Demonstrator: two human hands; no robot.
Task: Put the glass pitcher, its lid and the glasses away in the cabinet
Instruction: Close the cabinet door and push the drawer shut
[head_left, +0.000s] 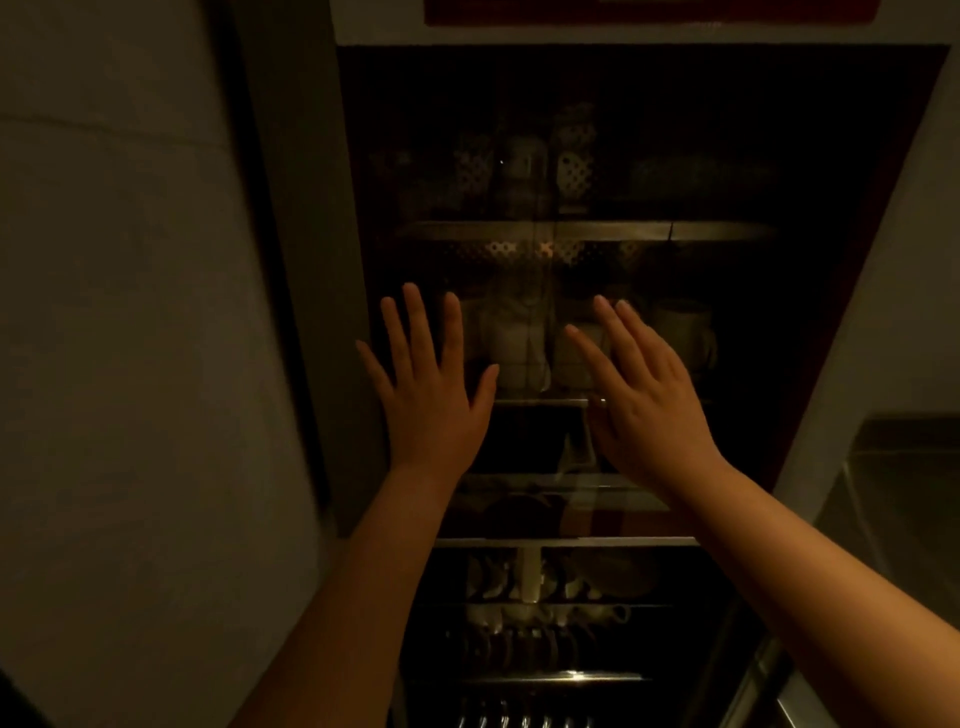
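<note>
A tall dark cabinet (831, 156) with glass doors fills the middle of the head view. My left hand (431, 384) lies flat with spread fingers against the left glass door. My right hand (644, 395) is raised flat in front of the right door, fingers straight; I cannot tell if it touches the glass. Neither hand holds anything. Behind the glass, between the hands, pale glassware (514, 343) stands on a shelf, and a white mug (685, 332) sits to the right of it. The dim light hides which piece is the pitcher or its lid.
Shelves (582, 228) above and below hold dishes and cups (545, 587), and a plate rack (524, 649) sits low down. A grey wall (130, 312) rises at the left. A steel counter surface (893, 493) lies at the right.
</note>
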